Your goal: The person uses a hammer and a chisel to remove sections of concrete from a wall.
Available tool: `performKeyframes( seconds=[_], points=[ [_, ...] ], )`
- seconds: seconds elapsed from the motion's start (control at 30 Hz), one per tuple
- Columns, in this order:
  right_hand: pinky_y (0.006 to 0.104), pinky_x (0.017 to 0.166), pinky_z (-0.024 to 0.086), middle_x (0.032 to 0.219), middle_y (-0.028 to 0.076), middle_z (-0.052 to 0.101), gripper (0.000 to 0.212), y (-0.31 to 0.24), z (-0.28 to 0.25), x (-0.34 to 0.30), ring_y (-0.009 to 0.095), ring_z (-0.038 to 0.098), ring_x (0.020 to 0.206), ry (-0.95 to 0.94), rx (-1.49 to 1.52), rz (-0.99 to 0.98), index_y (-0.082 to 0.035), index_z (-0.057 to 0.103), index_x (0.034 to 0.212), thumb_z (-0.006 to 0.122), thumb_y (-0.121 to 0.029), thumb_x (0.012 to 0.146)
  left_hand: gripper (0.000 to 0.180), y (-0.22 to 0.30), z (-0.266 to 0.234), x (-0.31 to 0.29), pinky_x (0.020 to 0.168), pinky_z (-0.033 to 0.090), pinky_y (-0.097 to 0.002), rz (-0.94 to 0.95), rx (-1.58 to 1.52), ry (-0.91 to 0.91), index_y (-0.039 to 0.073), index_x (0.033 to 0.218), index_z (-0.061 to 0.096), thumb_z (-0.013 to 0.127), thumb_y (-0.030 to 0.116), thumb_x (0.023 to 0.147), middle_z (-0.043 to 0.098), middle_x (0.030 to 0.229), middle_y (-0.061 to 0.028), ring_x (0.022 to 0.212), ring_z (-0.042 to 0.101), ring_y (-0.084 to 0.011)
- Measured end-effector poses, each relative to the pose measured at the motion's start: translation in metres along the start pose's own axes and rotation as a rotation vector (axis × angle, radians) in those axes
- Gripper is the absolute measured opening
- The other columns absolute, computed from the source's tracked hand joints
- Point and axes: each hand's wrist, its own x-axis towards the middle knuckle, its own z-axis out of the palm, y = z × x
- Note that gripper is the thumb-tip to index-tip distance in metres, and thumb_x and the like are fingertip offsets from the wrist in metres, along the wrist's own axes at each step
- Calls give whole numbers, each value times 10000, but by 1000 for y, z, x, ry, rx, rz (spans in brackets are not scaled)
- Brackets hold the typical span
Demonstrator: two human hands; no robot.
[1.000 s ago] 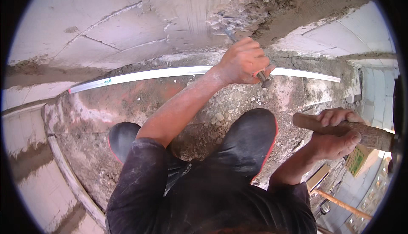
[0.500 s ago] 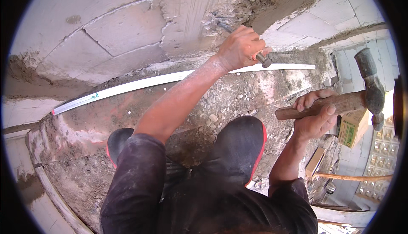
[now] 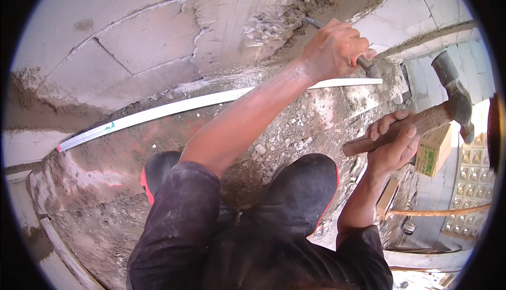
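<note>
A pale block wall (image 3: 113, 52) fills the upper left of the frame, and a chipped patch (image 3: 276, 13) of rough, broken mortar shows at the top centre. Below, a dirt floor (image 3: 105, 221) scattered with stone chips spans the middle, and a long white strip (image 3: 195, 103) lies near the foot of the wall.

Right of centre in the upper half, the left hand (image 3: 334, 52) has its fingers clenched round a metal chisel (image 3: 367, 67). The blunt end juts out at the fist's lower right; the other end points up and left toward the broken mortar, though I cannot tell whether it touches.

At the right of the frame, the right hand (image 3: 391, 150) has its fingers grasping the wooden handle of a hammer (image 3: 436, 117). The metal head is at the upper right, well apart from the chisel. Beyond the handle is a cardboard box (image 3: 433, 153).
</note>
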Motion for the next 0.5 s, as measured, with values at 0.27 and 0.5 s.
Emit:
performKeyframes(
  seconds=[0.27, 0.5],
  points=[
    [286, 445, 406, 675, 87, 489, 445, -10, -12, 25, 166, 473, 496, -34, -36, 41, -5, 493, 1089, 477, -444, 1024, 222, -16, 14, 19, 655, 453, -408, -94, 28, 123, 88, 709, 576, 722, 209, 824, 560, 646, -73, 678, 583, -297],
    [306, 423, 464, 721, 114, 572, 425, -42, -38, 60, 185, 537, 512, -162, 206, -73, 16, 543, 1157, 442, -380, 1042, 175, -18, 28, 35, 657, 493, -437, -205, 60, 114, 85, 727, 590, 735, 174, 769, 610, 688, -87, 719, 623, -310]
  ],
)
